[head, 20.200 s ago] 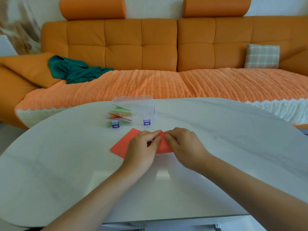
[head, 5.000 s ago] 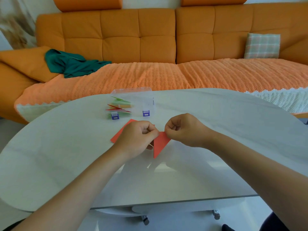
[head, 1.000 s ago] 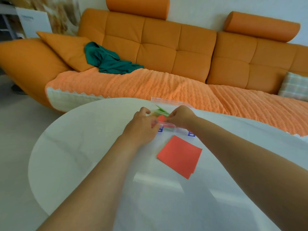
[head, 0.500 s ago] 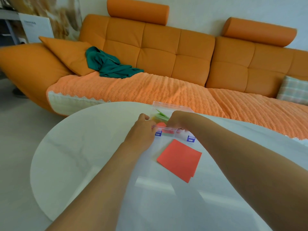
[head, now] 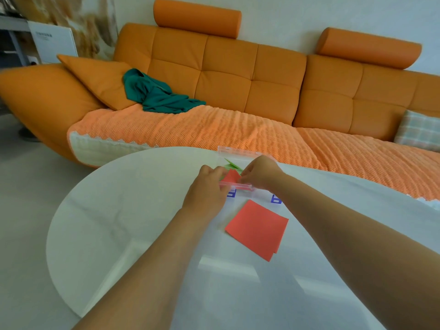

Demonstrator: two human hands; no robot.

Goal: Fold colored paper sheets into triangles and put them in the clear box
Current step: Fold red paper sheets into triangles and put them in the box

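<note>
Judging by the layout, the task is partly done: a red triangle (head: 232, 176) is pinched by the right hand (head: 260, 173) in the far clear box (head: 238, 186) above green triangles (head: 231, 165), the curled left hand (head: 207, 191)'s hold cannot be told, and nearer red sheets (head: 258, 226) are yet to be folded.

Can't see much of the clear plastic box (head: 238, 151), mostly blocked by the left hand (head: 206, 194) and right hand (head: 260, 173). Only getting a slice of the red folded paper triangle (head: 232, 176) between them, plus a few green paper corners (head: 231, 164) behind. No way to make out the left hand's grip. Can't read the tiny print on the white board (head: 51, 41). Losing the plaid cushion (head: 419, 131) off the right edge.
</note>
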